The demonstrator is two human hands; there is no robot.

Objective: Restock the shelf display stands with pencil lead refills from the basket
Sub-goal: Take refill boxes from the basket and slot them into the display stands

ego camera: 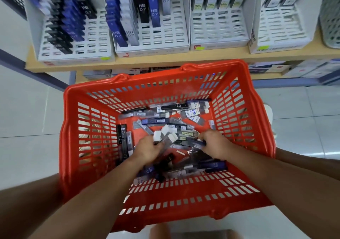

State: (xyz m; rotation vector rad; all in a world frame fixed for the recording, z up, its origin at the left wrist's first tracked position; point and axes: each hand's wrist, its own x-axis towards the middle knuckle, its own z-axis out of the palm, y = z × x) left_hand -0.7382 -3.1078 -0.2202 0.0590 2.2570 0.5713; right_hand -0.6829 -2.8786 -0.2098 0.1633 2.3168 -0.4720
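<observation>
Down in the red basket (165, 84), my left hand (147, 149) grip is clamped on white-capped lead refills (166, 134); right hand (214, 143) pinches a blue pack (197, 143). Display stands (219, 29) sit at 12 o'clock.

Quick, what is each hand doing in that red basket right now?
Left hand: closed on a bunch of white-capped refill packs.
Right hand: closed around a dark blue refill pack.
</observation>
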